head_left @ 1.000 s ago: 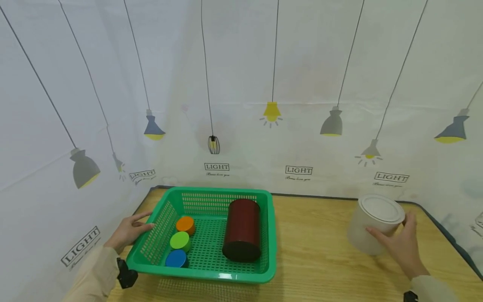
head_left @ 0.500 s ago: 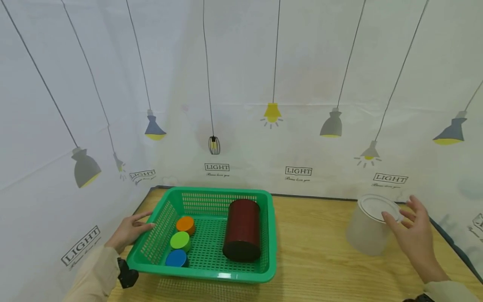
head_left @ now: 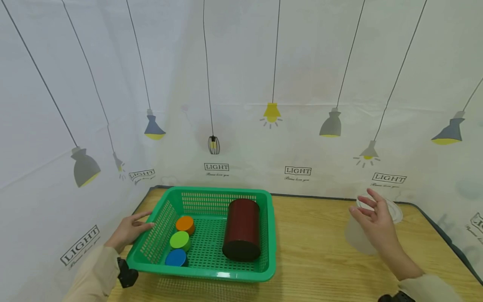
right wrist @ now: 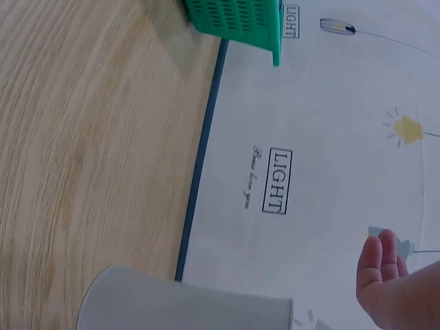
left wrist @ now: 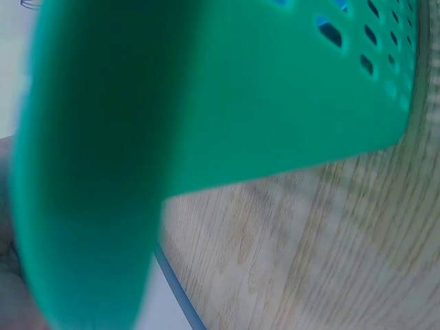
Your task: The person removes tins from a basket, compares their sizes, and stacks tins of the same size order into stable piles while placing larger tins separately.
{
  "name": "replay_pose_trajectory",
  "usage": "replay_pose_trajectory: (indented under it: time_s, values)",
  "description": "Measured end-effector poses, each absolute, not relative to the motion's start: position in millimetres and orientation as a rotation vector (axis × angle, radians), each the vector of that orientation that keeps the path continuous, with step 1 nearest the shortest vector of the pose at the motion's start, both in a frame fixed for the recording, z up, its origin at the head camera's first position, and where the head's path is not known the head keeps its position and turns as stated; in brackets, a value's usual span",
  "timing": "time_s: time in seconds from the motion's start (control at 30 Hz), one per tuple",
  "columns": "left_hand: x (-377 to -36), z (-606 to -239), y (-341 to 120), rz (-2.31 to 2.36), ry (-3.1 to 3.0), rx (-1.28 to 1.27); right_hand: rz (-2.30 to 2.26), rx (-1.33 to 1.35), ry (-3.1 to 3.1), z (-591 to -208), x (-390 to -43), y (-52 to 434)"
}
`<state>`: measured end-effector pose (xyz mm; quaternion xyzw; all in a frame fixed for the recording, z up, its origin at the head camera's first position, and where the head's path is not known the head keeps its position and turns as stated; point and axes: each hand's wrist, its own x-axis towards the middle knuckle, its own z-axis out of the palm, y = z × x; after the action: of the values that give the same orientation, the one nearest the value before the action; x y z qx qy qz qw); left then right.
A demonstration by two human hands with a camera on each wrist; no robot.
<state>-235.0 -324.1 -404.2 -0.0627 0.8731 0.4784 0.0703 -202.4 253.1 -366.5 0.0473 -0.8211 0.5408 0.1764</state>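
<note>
A green basket (head_left: 207, 274) with mesh sides stands on the table. My left hand (head_left: 130, 230) rests on its left rim, thumb and index finger reaching over the edge; in the left wrist view the rim hides most of that hand. Inside, a dark red cylinder (head_left: 242, 228) lies on its side at the right. Orange (head_left: 185, 225), lime green (head_left: 180, 241) and blue (head_left: 176, 258) round blocks line the left. My right hand (head_left: 379, 222), fingers loosely bent and holding nothing, is raised before a whitish lidded canister (head_left: 354, 235) standing upright, partly covering it in the head view.
The wooden table (head_left: 309, 243) has a dark border and runs up to a white cloth wall (head_left: 245, 84) printed with hanging lamps. Bare tabletop lies between the basket and the canister. The cloth also closes in the left and right sides.
My right hand has let go of the canister, lifted away, then moved left across the front of it. The canister stays in place. My left hand and the basket have not moved.
</note>
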Motion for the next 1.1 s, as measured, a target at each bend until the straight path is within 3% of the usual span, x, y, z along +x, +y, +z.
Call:
replay_pose_trajectory:
  time_s: [0.3,1.1]
  values:
    - [-234.8,-406.2,-326.5,1.438,2.637,-0.168,1.867,0.282,-2.285,-355.1,-201.7,222.2]
    - [-235.1,-402.6,-323.9,1.434,2.620,-0.187,1.986,0.334,-2.441,-354.2,-226.9,143.8]
